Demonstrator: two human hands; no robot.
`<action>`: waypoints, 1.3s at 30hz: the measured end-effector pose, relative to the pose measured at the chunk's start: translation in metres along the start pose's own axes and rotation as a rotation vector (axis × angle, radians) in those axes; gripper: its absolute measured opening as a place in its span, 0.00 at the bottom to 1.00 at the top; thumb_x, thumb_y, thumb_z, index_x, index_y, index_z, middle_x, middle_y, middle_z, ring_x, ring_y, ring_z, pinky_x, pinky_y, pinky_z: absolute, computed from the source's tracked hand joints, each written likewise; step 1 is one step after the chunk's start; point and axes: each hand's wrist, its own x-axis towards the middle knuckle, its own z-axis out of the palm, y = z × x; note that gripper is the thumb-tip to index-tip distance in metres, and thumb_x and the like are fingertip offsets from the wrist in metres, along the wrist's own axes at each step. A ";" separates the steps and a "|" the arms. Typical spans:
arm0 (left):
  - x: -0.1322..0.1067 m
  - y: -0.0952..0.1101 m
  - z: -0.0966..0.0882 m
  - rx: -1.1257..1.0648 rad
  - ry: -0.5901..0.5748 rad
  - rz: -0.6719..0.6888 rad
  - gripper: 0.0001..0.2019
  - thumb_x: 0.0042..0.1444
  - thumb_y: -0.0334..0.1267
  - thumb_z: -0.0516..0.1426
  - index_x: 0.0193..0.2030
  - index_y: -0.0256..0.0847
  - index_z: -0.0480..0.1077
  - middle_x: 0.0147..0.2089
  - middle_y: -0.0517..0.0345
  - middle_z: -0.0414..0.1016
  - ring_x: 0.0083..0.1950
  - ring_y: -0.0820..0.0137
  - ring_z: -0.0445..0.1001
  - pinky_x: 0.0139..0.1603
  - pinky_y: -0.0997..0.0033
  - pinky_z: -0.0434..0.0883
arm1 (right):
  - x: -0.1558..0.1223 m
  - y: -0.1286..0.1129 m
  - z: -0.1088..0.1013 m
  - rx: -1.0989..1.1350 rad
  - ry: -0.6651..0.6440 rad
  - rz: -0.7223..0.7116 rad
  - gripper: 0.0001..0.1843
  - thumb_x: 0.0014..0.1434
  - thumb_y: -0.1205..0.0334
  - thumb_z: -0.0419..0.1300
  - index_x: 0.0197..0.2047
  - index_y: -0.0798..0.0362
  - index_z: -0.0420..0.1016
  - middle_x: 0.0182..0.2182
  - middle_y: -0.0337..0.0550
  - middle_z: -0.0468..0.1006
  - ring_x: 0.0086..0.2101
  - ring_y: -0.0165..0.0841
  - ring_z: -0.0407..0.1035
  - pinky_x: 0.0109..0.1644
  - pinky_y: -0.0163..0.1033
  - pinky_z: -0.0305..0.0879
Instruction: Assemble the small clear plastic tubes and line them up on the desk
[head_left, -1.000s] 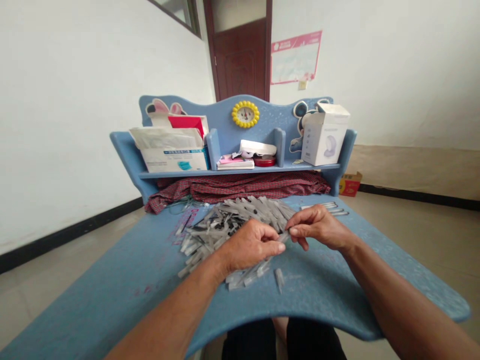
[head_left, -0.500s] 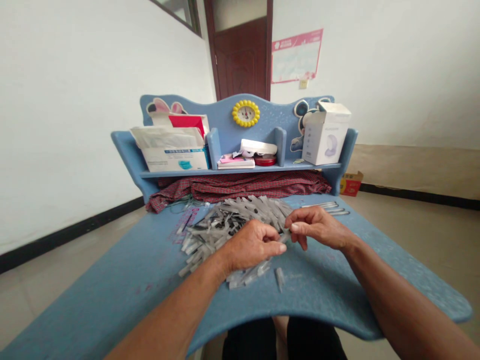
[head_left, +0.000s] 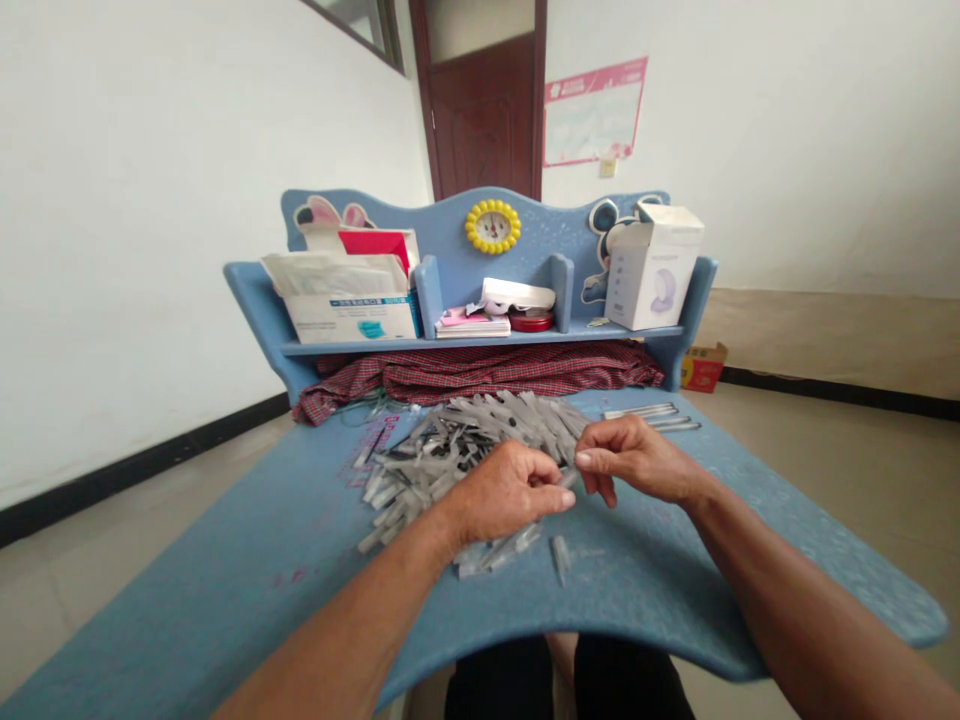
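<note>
A heap of small translucent grey plastic pieces [head_left: 420,475], some with dark parts, lies on the blue desk. My left hand [head_left: 510,490] reaches over the heap's near right side, thumb and fingers closed on one translucent plastic piece [head_left: 568,479]. Just to its right, my right hand [head_left: 634,460] is closed in a pinch by that piece's far end. What its fingertips hold is too small to make out. One loose plastic piece [head_left: 560,560] lies nearer the desk's front edge. Several thin, pen-like sticks [head_left: 652,415] rest beyond my right hand.
A folded red checked cloth [head_left: 480,370] lies under the shelf. On the shelf stand a mask box [head_left: 352,315], a stack of papers [head_left: 472,327], a red round tin [head_left: 531,321] and a white carton [head_left: 652,270]. The desk's front edge [head_left: 600,632] curves around my legs.
My right hand has shifted slightly to the right and its fingers have drawn closer together. The left hand is almost where it was.
</note>
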 end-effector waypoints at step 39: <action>0.003 -0.004 0.008 0.072 0.113 -0.006 0.09 0.45 0.38 0.58 0.22 0.34 0.68 0.19 0.66 0.57 0.22 0.78 0.55 0.22 0.78 0.51 | 0.001 0.003 -0.001 -0.011 -0.025 0.097 0.23 0.52 0.45 0.60 0.20 0.57 0.66 0.16 0.38 0.72 0.14 0.25 0.65 0.17 0.29 0.59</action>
